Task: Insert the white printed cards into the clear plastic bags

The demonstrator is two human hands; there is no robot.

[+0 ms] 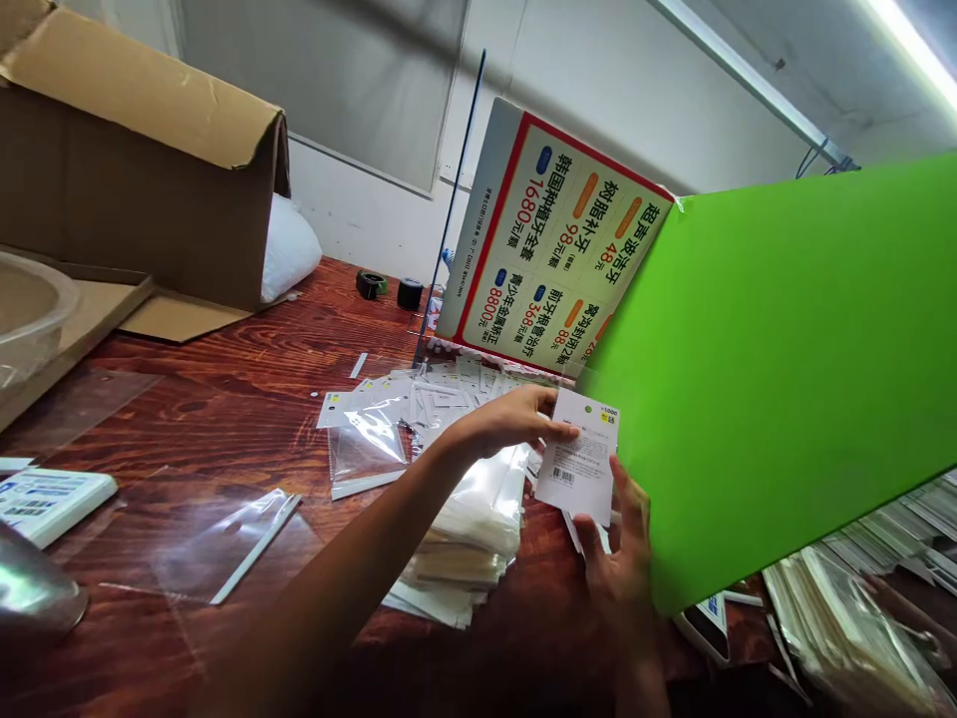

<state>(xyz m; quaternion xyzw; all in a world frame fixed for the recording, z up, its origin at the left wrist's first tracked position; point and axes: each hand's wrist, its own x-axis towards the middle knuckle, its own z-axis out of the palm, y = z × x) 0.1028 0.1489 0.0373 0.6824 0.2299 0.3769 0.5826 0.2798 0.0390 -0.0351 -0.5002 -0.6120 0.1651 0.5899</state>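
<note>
A white printed card (579,454) with a barcode and a small hole near its top is held up over the table. My left hand (523,419) pinches the card's left edge, thumb on its printed face. At the lower right edge of the card is my right hand (620,538), its thumb and fingers closed around that corner. Under my left forearm lies a stack of clear plastic sleeves (471,529). Behind it spreads a pile of white cards (449,394), some in clear bags (366,449).
A green board (785,379) and a printed sign (553,239) stand at the right and back. An open cardboard box (150,150) is at the left. More plastic sleeves (844,618) lie lower right. Tape rolls (409,293) sit at the table's back.
</note>
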